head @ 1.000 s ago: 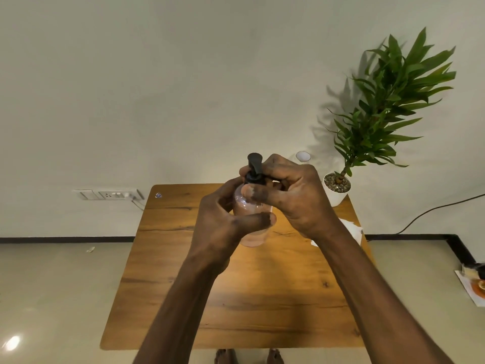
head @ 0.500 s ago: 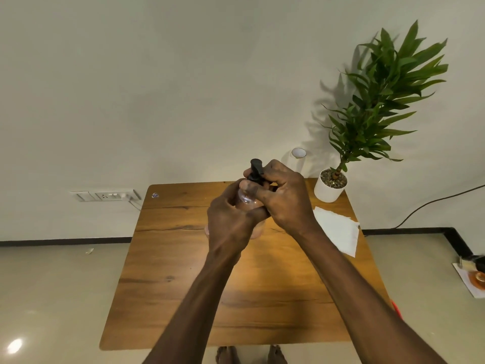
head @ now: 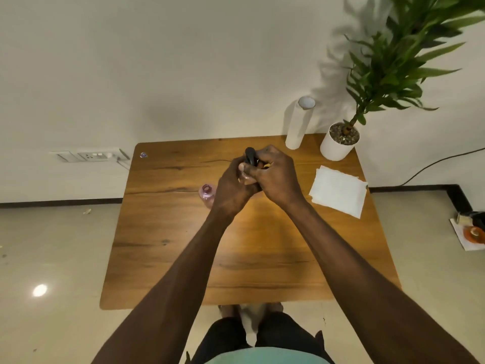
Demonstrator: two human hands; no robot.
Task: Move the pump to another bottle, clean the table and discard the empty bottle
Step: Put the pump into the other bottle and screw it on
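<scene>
the view has tipped down since 0.5 s ago, showing more table point(head: 183, 258). the left hand point(head: 231, 190) grips a clear bottle point(head: 245, 178) above it, the right hand point(head: 275, 177) clenches its black pump point(head: 250, 156). an open pink bottle point(head: 207, 194) now shows, contents unclear.

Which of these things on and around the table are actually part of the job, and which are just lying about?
Part of the job:
- black pump, gripped by the right hand
- bottle held in the left hand
- open pink bottle standing on the wooden table
- paper towel sheet
- paper towel roll

Just lying about:
- potted plant
- wall socket
- cable
</scene>
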